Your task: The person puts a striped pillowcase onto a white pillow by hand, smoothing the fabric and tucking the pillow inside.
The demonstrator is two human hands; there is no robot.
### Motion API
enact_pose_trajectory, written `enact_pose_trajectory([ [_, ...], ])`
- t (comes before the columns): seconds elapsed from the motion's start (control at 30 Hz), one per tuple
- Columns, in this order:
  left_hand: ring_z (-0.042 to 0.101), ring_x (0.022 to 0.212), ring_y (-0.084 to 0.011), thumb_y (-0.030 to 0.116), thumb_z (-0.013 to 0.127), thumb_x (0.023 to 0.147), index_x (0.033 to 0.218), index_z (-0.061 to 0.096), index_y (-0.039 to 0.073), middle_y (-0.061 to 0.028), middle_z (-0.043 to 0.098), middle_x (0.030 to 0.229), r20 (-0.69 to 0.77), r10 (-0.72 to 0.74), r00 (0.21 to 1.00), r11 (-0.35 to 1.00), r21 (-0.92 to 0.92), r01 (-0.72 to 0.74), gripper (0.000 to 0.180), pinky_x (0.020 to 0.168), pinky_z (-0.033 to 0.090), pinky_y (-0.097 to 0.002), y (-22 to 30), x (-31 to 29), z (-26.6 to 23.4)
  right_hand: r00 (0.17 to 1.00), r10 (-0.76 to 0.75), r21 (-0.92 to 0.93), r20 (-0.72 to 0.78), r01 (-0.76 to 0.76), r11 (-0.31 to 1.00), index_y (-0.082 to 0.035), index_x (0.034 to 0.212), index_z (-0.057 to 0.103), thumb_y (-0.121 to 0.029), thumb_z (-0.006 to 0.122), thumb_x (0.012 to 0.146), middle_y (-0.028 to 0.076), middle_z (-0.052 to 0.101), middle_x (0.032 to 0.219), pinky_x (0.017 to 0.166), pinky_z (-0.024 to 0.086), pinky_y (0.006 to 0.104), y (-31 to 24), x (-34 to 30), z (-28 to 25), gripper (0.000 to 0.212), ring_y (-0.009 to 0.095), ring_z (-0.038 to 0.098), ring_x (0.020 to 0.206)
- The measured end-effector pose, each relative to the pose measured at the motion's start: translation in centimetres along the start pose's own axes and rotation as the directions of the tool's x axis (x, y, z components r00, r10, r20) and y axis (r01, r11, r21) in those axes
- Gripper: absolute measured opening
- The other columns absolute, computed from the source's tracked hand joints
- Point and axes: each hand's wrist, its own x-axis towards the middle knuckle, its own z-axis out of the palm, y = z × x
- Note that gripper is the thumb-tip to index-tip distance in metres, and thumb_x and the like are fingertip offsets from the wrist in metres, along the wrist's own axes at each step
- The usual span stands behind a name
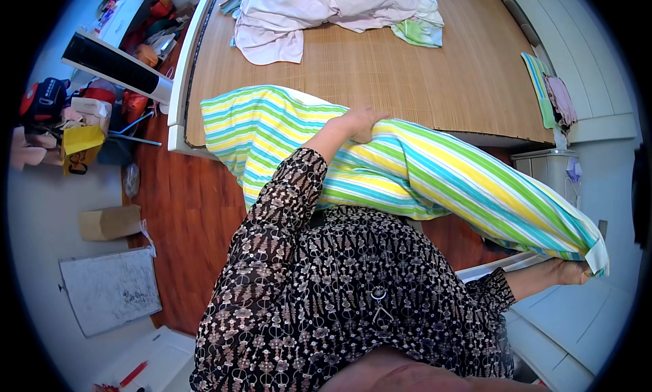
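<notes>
A long striped cloth (261, 124) in green, yellow, turquoise and white stretches from the bed's near left corner across my front to the far right. Its left part drapes over the mattress edge, while its right part runs taut in long folds. My left hand (363, 124) grips its upper edge near the middle, fingers partly hidden in the fabric. Out at the lower right, my right hand (570, 271) holds the cloth's end corner from below. Pale pink bedding (292, 15) lies crumpled at the far side of the bed (468, 73), which has a woven tan mat.
A folded striped cloth and a pink one (560, 100) rest at the bed's right edge, by a small cabinet (547, 168). To the left stand a tower-shaped appliance (119, 66), piled bags (85, 124), a cardboard box (109, 222) and a whiteboard (112, 290) on the wood floor.
</notes>
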Motion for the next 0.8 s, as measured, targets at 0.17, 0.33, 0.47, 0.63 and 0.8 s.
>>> enact_pose_trajectory([
  [0.17, 0.062, 0.093, -0.0371, 0.023, 0.059, 0.072, 0.107, 0.066, 0.012, -0.0189, 0.067, 0.096, 0.156, -0.078, 0.985, 0.982, 0.183, 0.049, 0.038, 0.083, 0.05, -0.0428, -0.7, -3.7, 0.6, 0.959, 0.283, -0.247, -0.007, -0.276, 0.929, 0.009, 0.107, 0.059, -0.017, 0.058, 0.093, 0.019, 0.064, 0.105, 0.074, 0.056, 0.0378, 3.3, -0.1, -1.0, 0.03, 0.026, 0.065, 0.087],
  [0.33, 0.061, 0.073, -0.0367, 0.026, 0.068, 0.074, 0.091, 0.068, 0.008, -0.0172, 0.065, 0.08, -0.334, -0.167, 0.928, 0.985, -0.088, 0.146, 0.025, 0.063, 0.049, -0.0431, -3.3, -16.1, -4.3, 0.701, 0.581, -0.309, 0.413, -0.492, 0.814, 0.008, 0.125, 0.051, -0.014, 0.054, 0.094, 0.017, 0.059, 0.115, 0.081, 0.053, 0.036, 10.1, -1.5, 3.9, 0.038, 0.024, 0.062, 0.095],
  [0.47, 0.062, 0.069, -0.0334, 0.021, 0.073, 0.07, 0.083, 0.066, 0.007, -0.0142, 0.063, 0.075, -0.703, -0.12, 0.701, 0.982, 0.019, 0.188, 0.021, 0.059, 0.048, -0.0414, 4.2, -20.4, -8.5, 0.811, 0.458, -0.458, 0.364, -0.272, 0.846, 0.006, 0.119, 0.057, -0.03, 0.064, 0.087, 0.017, 0.063, 0.11, 0.077, 0.052, 0.0357, 15.1, -1.0, 15.6, 0.048, 0.023, 0.063, 0.091],
  [0.63, 0.061, 0.066, -0.0312, 0.02, 0.073, 0.069, 0.08, 0.063, 0.007, -0.0115, 0.061, 0.074, -0.876, -0.047, 0.48, 0.975, 0.065, 0.214, 0.02, 0.057, 0.048, -0.0407, 9.2, -16.5, -11.3, 0.578, -0.314, -0.296, 0.753, 0.724, 0.623, 0.0, 0.131, 0.046, -0.038, 0.069, 0.081, 0.024, 0.057, 0.119, 0.095, 0.04, 0.047, 13.7, -6.7, 29.0, 0.067, 0.038, 0.056, 0.107],
  [0.8, 0.063, 0.069, -0.0317, 0.023, 0.072, 0.071, 0.08, 0.06, 0.008, -0.0109, 0.061, 0.075, -0.721, -0.066, 0.689, 0.983, 0.073, 0.17, 0.022, 0.058, 0.05, -0.0425, 10.0, -13.2, -6.9, -0.303, -0.486, 0.459, 0.82, -0.157, 0.874, -0.003, 0.131, 0.047, -0.034, 0.082, 0.066, 0.016, 0.053, 0.128, 0.097, 0.042, 0.038, -2.3, -26.4, 27.9, 0.08, 0.031, 0.053, 0.115],
])
